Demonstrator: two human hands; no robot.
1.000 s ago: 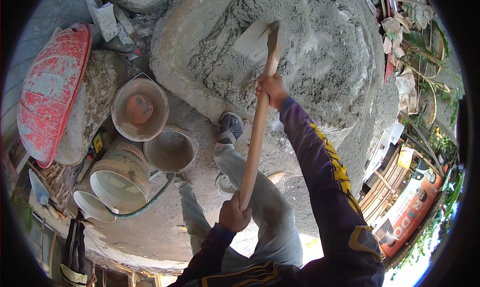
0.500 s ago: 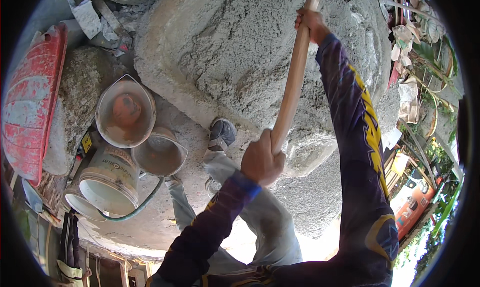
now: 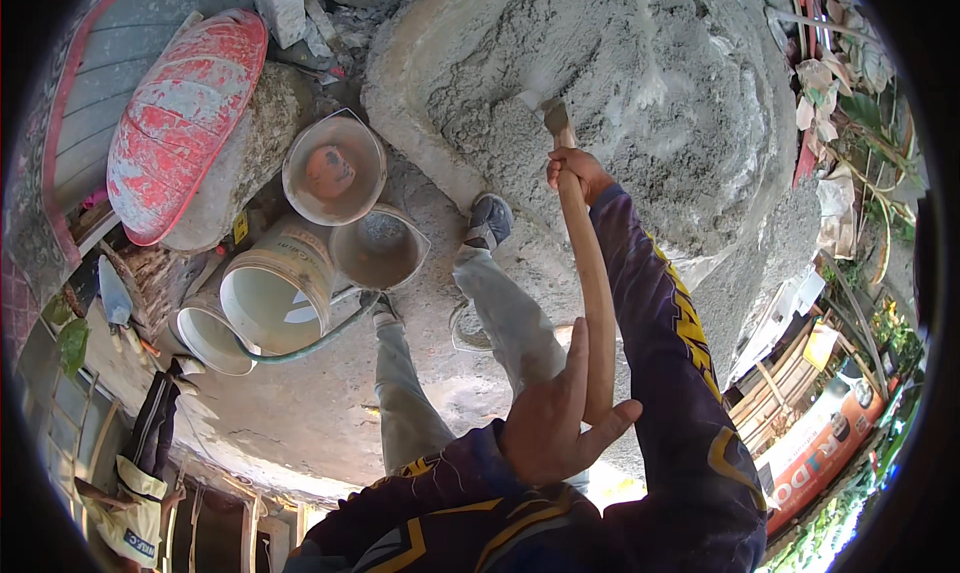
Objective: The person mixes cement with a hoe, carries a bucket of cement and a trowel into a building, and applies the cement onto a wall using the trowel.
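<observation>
A shovel (image 3: 585,263) with a long, slightly bent wooden handle slants down into a mound of wet grey cement mix (image 3: 600,63); most of its blade is hidden there. My right hand (image 3: 582,173) is closed around the handle just below the metal socket. Near the handle's lower end, my left hand (image 3: 548,423) is open, thumb and fingers stretched apart. Its palm lies beside the wood; whether it touches is unclear.
Left of my feet are a pail with a reddish object inside (image 3: 335,168), a smaller pail (image 3: 380,248) and tipped white buckets (image 3: 275,293). A red basin (image 3: 187,123) leans on a rock. Another person (image 3: 135,493) is at the lower left. Plants and debris line the right.
The shovel's handle has come back toward my body, its socket now lower in view. My left hand has opened from its grip; my right hand has moved down and left, still gripping.
</observation>
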